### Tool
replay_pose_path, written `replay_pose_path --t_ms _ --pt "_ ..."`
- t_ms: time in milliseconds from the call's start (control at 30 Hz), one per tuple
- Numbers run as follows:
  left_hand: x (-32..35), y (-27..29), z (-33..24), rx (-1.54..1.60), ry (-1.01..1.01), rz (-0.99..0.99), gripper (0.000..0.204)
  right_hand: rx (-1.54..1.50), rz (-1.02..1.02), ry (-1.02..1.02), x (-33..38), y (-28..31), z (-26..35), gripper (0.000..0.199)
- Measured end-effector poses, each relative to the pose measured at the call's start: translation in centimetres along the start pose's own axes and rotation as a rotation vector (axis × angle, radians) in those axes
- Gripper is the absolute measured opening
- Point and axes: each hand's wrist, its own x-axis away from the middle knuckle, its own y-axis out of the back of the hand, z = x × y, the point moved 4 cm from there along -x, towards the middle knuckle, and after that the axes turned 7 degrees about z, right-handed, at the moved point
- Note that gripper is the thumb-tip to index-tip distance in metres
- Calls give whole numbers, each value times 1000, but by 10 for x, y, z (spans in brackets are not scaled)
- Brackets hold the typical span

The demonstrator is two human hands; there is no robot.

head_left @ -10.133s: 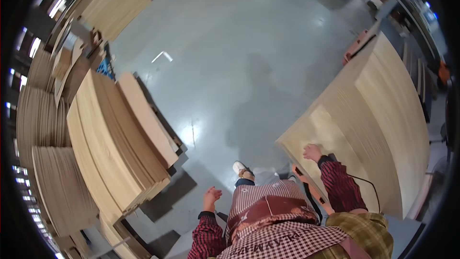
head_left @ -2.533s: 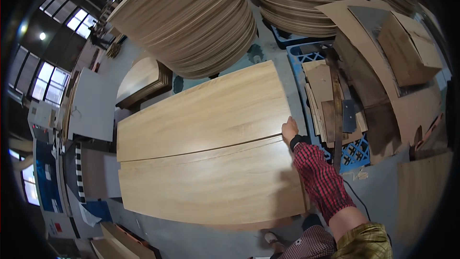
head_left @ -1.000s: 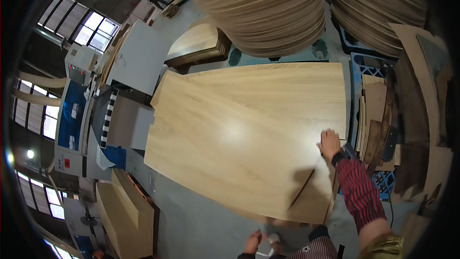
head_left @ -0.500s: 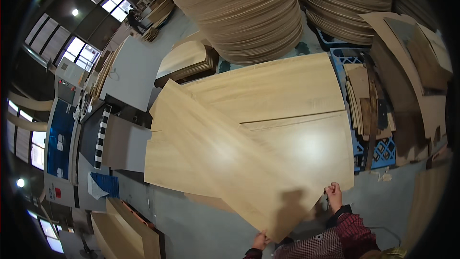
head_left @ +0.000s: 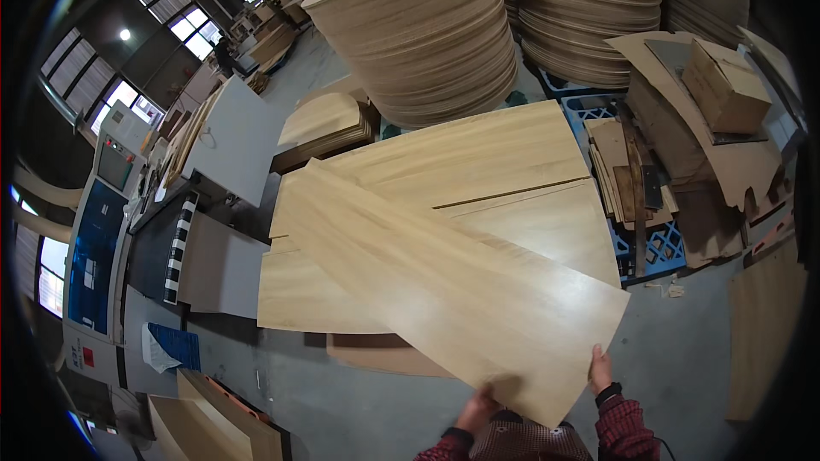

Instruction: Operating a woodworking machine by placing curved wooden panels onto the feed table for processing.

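Observation:
A long light wood-grain panel lies slantwise, its far end resting on other wood-grain boards. The near end sticks out past those boards toward me. My left hand is closed on its near left edge, somewhat blurred, with the thumb on top. At the near right edge my right hand is closed on the panel too, its fingers partly hidden beneath. Under the panel, a dark straight gap runs between two of the boards.
Tall stacks of curved boards stand behind. To the right are a blue plastic crate with wood offcuts and a cardboard box. A machine with a blue window stands left. Low boards lie at the near left.
The panel's near end has swung to the right and its right corner now sticks out over the floor. My left hand has shifted slightly right; my right hand has moved slightly lower along the edge.

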Motion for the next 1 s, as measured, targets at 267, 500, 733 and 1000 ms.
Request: replay_pose_path --t_ms 267,500,733,1000 --pt "-51 67 -57 921 -41 -321 44 -34 -337 284 93 130 49 42" --pt "-47 -58 -41 752 192 -228 42 -13 -625 149 205 233 39 39" --pt "-60 -154 -40 664 204 -163 38 100 -863 102 336 280 47 30" --pt "-63 -243 -111 635 208 287 39 101 -1079 633 459 282 51 44"
